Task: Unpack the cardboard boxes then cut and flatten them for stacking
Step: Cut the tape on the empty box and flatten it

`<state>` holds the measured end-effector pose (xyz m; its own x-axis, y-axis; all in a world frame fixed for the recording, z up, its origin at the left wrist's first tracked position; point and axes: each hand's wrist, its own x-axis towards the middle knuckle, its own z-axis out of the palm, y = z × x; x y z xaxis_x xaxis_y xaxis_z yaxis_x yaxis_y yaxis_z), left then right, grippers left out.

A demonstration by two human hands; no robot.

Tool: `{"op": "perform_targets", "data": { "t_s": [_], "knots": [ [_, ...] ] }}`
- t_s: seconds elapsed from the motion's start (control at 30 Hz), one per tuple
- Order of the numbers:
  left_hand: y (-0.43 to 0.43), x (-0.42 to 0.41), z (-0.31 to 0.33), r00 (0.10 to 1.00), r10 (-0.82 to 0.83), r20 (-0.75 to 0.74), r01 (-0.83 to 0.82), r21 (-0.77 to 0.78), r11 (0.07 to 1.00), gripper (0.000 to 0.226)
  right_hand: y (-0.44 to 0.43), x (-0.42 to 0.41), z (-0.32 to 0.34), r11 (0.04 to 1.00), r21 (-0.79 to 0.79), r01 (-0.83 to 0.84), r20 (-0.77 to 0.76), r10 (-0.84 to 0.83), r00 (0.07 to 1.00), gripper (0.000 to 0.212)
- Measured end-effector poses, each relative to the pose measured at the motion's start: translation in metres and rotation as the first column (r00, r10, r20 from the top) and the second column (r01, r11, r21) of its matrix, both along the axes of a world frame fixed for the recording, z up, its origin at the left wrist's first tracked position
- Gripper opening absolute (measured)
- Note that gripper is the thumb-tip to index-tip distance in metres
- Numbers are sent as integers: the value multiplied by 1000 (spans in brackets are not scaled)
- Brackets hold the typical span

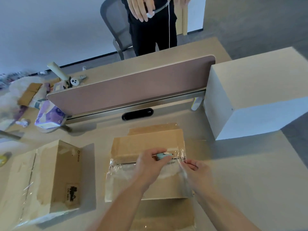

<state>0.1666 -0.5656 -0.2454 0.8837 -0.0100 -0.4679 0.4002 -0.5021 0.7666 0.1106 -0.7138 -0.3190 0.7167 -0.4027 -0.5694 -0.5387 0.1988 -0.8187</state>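
A flattened cardboard box [148, 144] lies in front of me on the desk, its near half covered in clear tape. My left hand [151, 165] grips a small light-blue cutter [164, 155], whose tip rests on the taped seam. My right hand [195, 169] pinches the clear tape [181, 157] at the seam's right end. A second cardboard box [55, 177], closed and taped, stands to the left.
A pink divider panel [130, 87] crosses the desk behind the box. A large white block [256, 95] stands at right. Packaging clutter [46, 114] lies at far left. Another person stands beyond the divider by a grey chair [115, 25].
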Motion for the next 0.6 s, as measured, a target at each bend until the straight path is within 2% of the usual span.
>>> {"op": "perform_targets", "data": {
  "t_s": [0.1,0.33,0.53,0.6],
  "knots": [
    [-21,1,0,995,-96,5,96,-18,995,6,-4,0,2,1000,24,-8,10,8,1000,12],
    [-28,5,-12,931,-327,163,287,227,931,13,-7,-1,-2,996,78,42,32,-45,998,9],
    [-27,7,-18,822,-487,294,390,330,859,16,-4,3,-7,996,59,70,-9,-70,998,5],
    [-27,11,-21,727,-620,297,445,484,754,23,-4,4,-10,995,63,78,-24,-76,997,6]
  ]
}}
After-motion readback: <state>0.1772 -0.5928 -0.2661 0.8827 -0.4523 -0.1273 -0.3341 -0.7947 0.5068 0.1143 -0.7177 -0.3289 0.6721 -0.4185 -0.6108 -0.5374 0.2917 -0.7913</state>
